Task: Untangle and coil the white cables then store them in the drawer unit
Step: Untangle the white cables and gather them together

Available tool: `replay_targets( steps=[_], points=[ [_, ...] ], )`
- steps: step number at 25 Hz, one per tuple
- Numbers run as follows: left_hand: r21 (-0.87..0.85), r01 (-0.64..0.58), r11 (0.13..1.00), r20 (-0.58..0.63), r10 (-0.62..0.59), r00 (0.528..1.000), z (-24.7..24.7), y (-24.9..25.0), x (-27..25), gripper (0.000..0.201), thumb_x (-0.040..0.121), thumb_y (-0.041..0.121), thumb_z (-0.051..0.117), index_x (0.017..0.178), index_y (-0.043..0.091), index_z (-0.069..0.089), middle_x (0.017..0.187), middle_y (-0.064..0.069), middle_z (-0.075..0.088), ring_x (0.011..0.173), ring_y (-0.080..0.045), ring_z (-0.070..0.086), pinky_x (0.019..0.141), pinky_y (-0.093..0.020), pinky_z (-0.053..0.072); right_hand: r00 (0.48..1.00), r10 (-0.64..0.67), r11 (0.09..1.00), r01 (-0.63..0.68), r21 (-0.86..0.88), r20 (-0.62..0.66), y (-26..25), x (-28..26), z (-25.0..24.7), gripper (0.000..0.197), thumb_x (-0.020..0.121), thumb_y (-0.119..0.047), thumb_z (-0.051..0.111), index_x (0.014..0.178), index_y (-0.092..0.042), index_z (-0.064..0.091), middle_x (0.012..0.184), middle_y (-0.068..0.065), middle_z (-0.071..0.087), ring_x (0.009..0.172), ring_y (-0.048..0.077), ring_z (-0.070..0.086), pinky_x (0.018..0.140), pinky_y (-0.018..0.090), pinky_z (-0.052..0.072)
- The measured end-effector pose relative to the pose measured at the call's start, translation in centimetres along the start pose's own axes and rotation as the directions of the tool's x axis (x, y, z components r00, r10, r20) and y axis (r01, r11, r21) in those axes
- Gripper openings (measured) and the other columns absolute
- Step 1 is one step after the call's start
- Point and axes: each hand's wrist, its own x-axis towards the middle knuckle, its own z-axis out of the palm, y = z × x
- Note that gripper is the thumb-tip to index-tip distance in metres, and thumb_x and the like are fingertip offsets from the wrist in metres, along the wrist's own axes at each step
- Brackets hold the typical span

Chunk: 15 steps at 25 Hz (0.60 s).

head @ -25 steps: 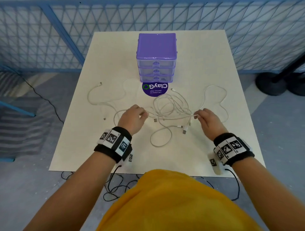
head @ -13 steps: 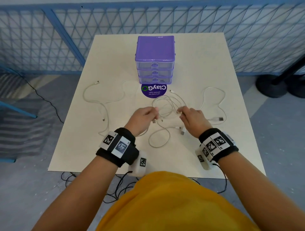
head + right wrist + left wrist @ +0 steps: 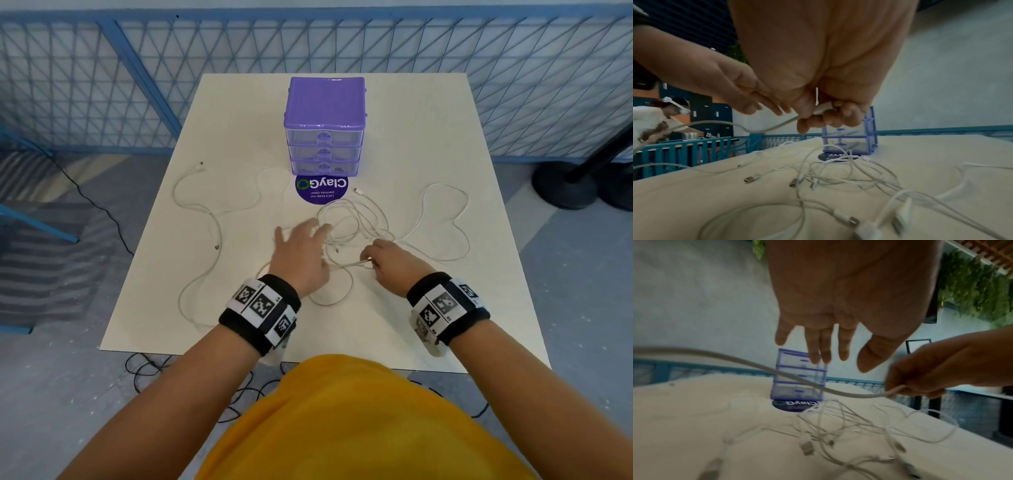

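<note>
Several white cables (image 3: 356,222) lie tangled on the table in front of the purple drawer unit (image 3: 325,126), whose three drawers are all closed. My right hand (image 3: 380,260) pinches one white cable end (image 3: 824,108) and lifts it above the table; that cable (image 3: 777,369) stretches leftward under my left palm. My left hand (image 3: 301,250) hovers over the tangle with fingers (image 3: 826,345) spread and straight, holding nothing. Loose plugs (image 3: 752,179) lie among the strands (image 3: 838,426).
One cable (image 3: 202,212) loops out over the left half of the cream table (image 3: 428,325). A round purple sticker (image 3: 322,190) lies before the unit. A blue mesh fence (image 3: 137,68) runs behind the table; black wires (image 3: 147,366) trail on the floor.
My left hand let go of the cables and spread its fingers. My right hand drew back toward me, now pinching a cable end lifted off the table.
</note>
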Motion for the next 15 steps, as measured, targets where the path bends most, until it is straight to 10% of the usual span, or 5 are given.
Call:
replay_targets(
  steps=[3, 8, 12, 15],
  points=[
    [-0.372, -0.135, 0.918, 0.103, 0.186, 0.977, 1.0, 2.1, 0.5, 0.047, 0.092, 0.017, 0.044, 0.137, 0.016, 0.034, 0.13, -0.01, 0.055, 0.12, -0.027, 0.052, 0.104, -0.041, 0.035, 0.988, -0.094, 0.977, 0.115, 0.177, -0.122, -1.8, 0.1, -0.1, 0.025, 0.086, 0.004, 0.041, 0.11, 0.0, 0.047, 0.113, 0.014, 0.05, 0.088, 0.016, 0.044, 0.076, 0.018, 0.03],
    [-0.649, -0.027, 0.761, 0.027, 0.058, 0.998, 2.1, 1.2, 0.5, 0.039, 0.098, 0.018, 0.035, 0.135, 0.014, 0.042, 0.095, -0.009, 0.063, 0.083, -0.018, 0.055, 0.071, -0.018, 0.034, 0.938, 0.018, 0.918, 0.122, 0.378, -0.347, 0.1, 0.5, 0.1, 0.02, 0.086, -0.008, 0.053, 0.105, -0.002, 0.051, 0.099, 0.007, 0.05, 0.083, 0.017, 0.047, 0.071, 0.025, 0.041],
    [-0.743, -0.026, 0.669, -0.037, -0.003, 0.999, 2.3, -0.2, 0.5, 0.032, 0.098, 0.022, 0.035, 0.122, 0.016, 0.056, 0.068, 0.006, 0.048, 0.061, -0.009, 0.044, 0.055, -0.008, 0.034, 0.991, 0.066, 0.991, -0.052, 0.124, -0.117, 4.8, 1.8, 2.3, 0.032, 0.086, 0.003, 0.038, 0.106, -0.007, 0.061, 0.123, 0.011, 0.055, 0.109, 0.03, 0.05, 0.096, 0.036, 0.04],
    [-0.762, -0.024, 0.647, -0.029, 0.003, 1.0, 2.2, -0.3, 0.5, 0.032, 0.098, 0.026, 0.036, 0.12, 0.016, 0.058, 0.082, 0.01, 0.055, 0.071, 0.001, 0.047, 0.062, 0.001, 0.034, 0.998, 0.033, 0.996, -0.028, -0.087, 0.049, 6.2, 2.2, 3.9, 0.046, 0.085, 0.006, 0.037, 0.123, -0.015, 0.052, 0.141, 0.004, 0.042, 0.124, 0.03, 0.037, 0.105, 0.04, 0.036]
  ],
)
